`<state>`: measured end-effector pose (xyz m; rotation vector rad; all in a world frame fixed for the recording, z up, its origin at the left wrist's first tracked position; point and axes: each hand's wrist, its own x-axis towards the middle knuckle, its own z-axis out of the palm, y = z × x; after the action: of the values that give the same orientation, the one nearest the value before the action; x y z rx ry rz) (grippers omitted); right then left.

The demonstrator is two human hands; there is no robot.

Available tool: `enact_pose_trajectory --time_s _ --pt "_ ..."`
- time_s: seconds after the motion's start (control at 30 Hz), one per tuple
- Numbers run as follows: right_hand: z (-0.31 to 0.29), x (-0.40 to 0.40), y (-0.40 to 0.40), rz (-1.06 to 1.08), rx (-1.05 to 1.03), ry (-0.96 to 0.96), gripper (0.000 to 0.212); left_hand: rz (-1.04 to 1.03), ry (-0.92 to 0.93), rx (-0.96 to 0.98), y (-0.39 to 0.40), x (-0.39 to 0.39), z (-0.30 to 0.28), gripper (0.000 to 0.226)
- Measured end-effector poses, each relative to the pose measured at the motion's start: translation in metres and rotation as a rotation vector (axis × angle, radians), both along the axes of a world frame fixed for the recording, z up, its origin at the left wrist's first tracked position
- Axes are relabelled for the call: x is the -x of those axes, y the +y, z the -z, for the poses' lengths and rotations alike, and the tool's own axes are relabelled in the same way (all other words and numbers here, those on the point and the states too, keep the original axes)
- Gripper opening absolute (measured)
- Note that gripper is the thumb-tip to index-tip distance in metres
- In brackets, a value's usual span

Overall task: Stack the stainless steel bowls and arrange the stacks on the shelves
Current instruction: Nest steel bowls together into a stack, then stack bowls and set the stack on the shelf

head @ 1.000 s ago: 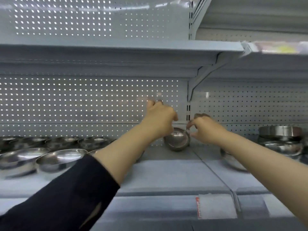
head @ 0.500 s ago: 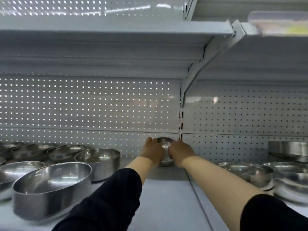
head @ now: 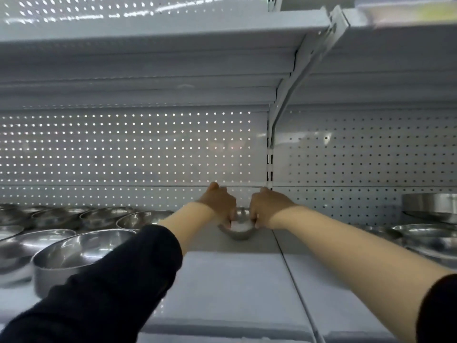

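A small stainless steel bowl sits at the back of the white shelf, close to the perforated back panel. My left hand grips its left rim and my right hand grips its right rim. The bowl looks level, with its bottom resting on or just above the shelf. Several larger steel bowls stand in rows on the left part of the shelf. More steel bowls lie on the right, with a deeper one behind them.
The upper shelf overhangs close above. A vertical upright with a bracket splits the back panel just right of my hands. A seam runs front to back between two shelf boards.
The bowl was tilted with its opening toward me; now it sits level lower on the shelf, held at both rims. My view has moved closer in under the upper shelf.
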<state>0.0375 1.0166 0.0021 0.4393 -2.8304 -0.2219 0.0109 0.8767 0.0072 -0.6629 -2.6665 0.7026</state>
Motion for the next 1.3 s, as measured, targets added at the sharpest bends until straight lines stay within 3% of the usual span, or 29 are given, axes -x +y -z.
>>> enact_pose_trajectory --time_s 0.13,0.53,0.6,0.7,0.8,0.87,1.03,1.2,1.3 --pt "-0.011 -0.028 -0.01 -0.087 0.023 0.005 0.007 -0.035 -0.053 -0.043 -0.018 -0.035 -0.021 0.023" --pt "0.007 -0.052 -0.031 -0.142 -0.043 0.024 0.019 -0.011 -0.001 0.057 -0.038 -0.069 -0.006 0.015" --pt "-0.002 -0.062 -0.023 -0.151 -0.07 0.027 0.03 0.04 -0.036 -0.005 -0.037 -0.073 -0.009 0.015" --pt "-0.033 -0.09 0.008 -0.156 0.015 0.083 0.041 0.138 -0.047 -0.195 -0.022 -0.088 -0.029 0.042" --pt "-0.068 -0.129 0.059 -0.123 0.035 0.111 0.032 0.379 0.001 -0.374 0.012 -0.107 -0.049 0.04" --pt "-0.079 -0.153 0.095 -0.051 0.025 0.049 0.027 0.483 -0.063 -0.431 0.041 -0.119 -0.05 0.037" --pt "-0.054 -0.176 0.156 0.126 -0.023 -0.187 0.023 0.524 -0.155 -0.258 0.107 -0.129 -0.026 0.038" --pt "-0.029 -0.163 0.171 0.065 -0.035 -0.098 0.021 0.55 -0.155 -0.175 0.131 -0.124 -0.017 0.008" --pt "-0.023 -0.157 0.168 0.012 -0.03 -0.054 0.016 0.521 -0.153 -0.132 0.134 -0.121 -0.013 0.021"
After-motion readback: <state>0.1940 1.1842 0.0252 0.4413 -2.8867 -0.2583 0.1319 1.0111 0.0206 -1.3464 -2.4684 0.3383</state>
